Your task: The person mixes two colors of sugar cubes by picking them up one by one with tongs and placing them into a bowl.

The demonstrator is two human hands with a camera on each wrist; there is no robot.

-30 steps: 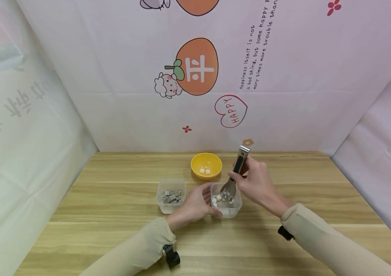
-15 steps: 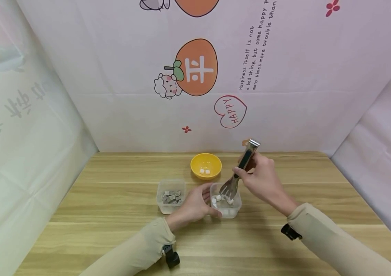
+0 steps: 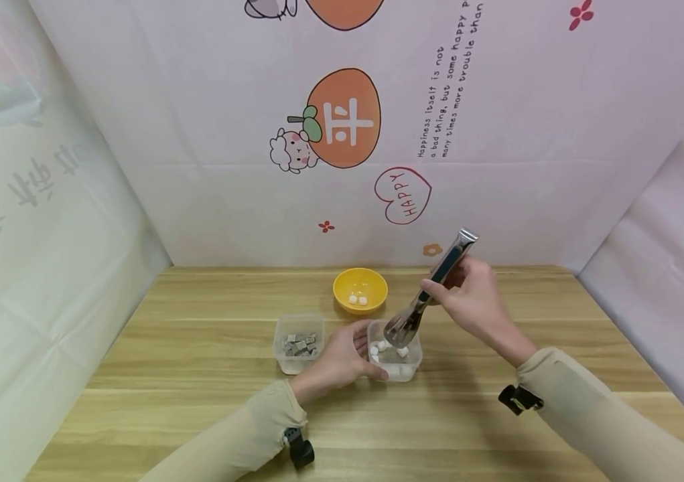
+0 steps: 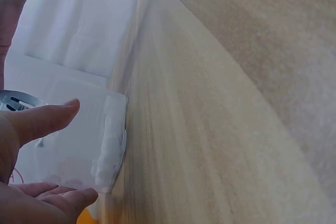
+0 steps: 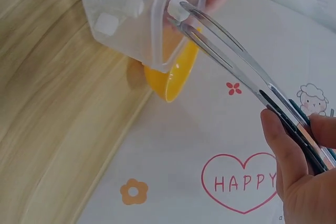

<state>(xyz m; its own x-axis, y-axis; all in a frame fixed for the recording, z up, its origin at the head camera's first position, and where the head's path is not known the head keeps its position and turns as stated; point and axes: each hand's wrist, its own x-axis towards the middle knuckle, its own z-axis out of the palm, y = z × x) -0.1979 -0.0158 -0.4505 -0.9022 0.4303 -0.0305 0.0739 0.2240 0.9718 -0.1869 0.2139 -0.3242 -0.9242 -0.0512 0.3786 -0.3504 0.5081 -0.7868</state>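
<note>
My right hand (image 3: 475, 298) grips metal food tongs (image 3: 443, 269) with dark handle inserts, tilted over a clear plastic container (image 3: 406, 372). In the right wrist view, a small white cube (image 5: 179, 9) sits between the tips of the tongs, at the container's opening. More white pieces (image 3: 374, 351) lie inside that container. My left hand (image 3: 342, 356) holds the container's left side, with the thumb at the front and fingers toward the back. The thumb and fingers show against its wall in the left wrist view. Behind stands a yellow bowl (image 3: 361, 274) with two white cubes (image 3: 362, 300) in it.
Left of my left hand, a second clear container (image 3: 282, 329) holds several grey cubes (image 3: 301, 345). Printed white cloth (image 3: 227, 201) rises behind the wooden table (image 3: 209, 335) and at both sides. My forearms reach in from the front.
My right hand has moved right and upward, raising the tongs from the pieces in the container and tilting them further right. My left hand and the bowl have stayed in place.
</note>
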